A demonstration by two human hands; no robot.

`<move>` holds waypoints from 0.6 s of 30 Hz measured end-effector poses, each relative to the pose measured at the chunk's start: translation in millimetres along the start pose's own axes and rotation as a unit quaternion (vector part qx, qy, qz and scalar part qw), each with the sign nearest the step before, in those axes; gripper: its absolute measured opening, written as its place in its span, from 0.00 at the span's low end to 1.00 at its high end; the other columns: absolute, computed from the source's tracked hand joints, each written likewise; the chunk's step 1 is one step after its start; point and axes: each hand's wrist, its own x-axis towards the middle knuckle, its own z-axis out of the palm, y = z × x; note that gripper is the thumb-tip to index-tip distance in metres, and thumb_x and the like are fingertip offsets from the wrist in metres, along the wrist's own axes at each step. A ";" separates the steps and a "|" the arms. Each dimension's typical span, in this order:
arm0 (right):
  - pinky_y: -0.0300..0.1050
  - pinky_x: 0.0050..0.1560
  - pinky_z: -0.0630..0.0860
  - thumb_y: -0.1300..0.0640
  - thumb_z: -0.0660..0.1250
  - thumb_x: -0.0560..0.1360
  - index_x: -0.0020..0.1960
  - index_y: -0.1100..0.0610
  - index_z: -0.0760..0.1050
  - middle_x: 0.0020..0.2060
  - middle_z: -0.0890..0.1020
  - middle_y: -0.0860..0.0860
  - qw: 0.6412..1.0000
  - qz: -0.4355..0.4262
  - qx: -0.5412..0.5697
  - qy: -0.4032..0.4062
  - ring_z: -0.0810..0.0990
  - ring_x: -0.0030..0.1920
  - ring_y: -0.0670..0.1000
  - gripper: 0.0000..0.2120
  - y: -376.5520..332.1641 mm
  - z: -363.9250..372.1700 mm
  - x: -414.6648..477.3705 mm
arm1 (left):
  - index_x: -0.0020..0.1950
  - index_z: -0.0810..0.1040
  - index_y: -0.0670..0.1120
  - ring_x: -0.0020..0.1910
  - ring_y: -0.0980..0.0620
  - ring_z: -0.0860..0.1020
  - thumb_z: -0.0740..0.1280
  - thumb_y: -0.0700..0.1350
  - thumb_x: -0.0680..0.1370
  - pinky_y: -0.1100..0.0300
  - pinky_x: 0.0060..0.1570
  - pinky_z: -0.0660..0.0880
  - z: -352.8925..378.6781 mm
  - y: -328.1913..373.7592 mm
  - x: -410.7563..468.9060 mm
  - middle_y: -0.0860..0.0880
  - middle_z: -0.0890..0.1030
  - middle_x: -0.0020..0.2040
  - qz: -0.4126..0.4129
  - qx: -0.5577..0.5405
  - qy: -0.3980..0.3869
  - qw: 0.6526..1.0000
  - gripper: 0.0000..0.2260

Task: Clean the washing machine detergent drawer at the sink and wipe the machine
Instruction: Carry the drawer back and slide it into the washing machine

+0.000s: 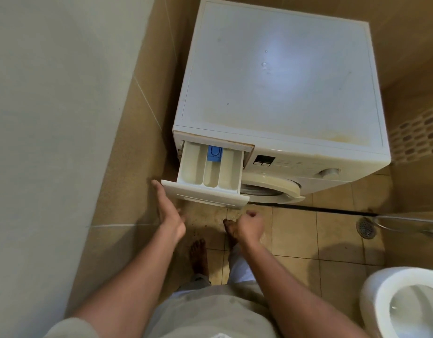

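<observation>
A white front-loading washing machine (pixel 279 89) stands against the tiled wall. Its detergent drawer (pixel 210 175) is pulled out at the machine's upper left, showing three cream compartments and a blue insert at the back of the middle one. My left hand (pixel 168 211) reaches up under the drawer's left front corner, fingers extended and touching its underside edge. Just below and to the right of the drawer front, my right hand (pixel 249 226) hangs curled into a loose fist, holding nothing and not touching the drawer.
A tiled wall runs close along the left. A toilet bowl (pixel 403 306) sits at the lower right. A floor drain (pixel 366 228) and a metal hose (pixel 405 219) lie on the beige floor tiles right of me. My bare feet stand before the machine.
</observation>
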 end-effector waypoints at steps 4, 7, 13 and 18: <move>0.50 0.56 0.78 0.55 0.73 0.72 0.62 0.60 0.74 0.54 0.82 0.56 0.967 0.009 0.067 -0.247 0.81 0.55 0.53 0.21 19.5 17.2 -30.5 | 0.74 0.70 0.48 0.60 0.40 0.76 0.63 0.71 0.75 0.42 0.65 0.74 8.9 -17.4 -25.8 0.40 0.76 0.60 -0.044 -0.077 -0.094 0.992 0.36; 0.55 0.66 0.74 0.45 0.75 0.70 0.61 0.61 0.79 0.59 0.82 0.59 0.924 0.017 0.208 -0.319 0.79 0.63 0.57 0.26 -2.5 24.5 -40.0 | 0.65 0.74 0.42 0.54 0.41 0.80 0.69 0.60 0.77 0.47 0.61 0.78 15.2 -14.7 -36.1 0.39 0.80 0.54 -0.061 -0.072 -0.131 0.987 0.26; 0.58 0.64 0.77 0.49 0.79 0.65 0.60 0.60 0.75 0.57 0.81 0.64 0.907 0.079 0.338 -0.238 0.80 0.59 0.61 0.29 -32.1 38.2 -50.0 | 0.67 0.71 0.39 0.54 0.41 0.81 0.76 0.45 0.73 0.49 0.54 0.81 25.4 1.7 -33.4 0.37 0.79 0.55 -0.057 -0.064 -0.110 0.990 0.27; 0.60 0.64 0.76 0.49 0.79 0.65 0.59 0.60 0.76 0.58 0.82 0.64 0.908 0.062 0.332 -0.248 0.81 0.59 0.61 0.28 -40.7 34.1 -39.3 | 0.68 0.71 0.40 0.57 0.40 0.80 0.75 0.42 0.74 0.48 0.55 0.81 33.3 3.3 -29.9 0.34 0.78 0.60 -0.044 -0.072 -0.119 0.989 0.25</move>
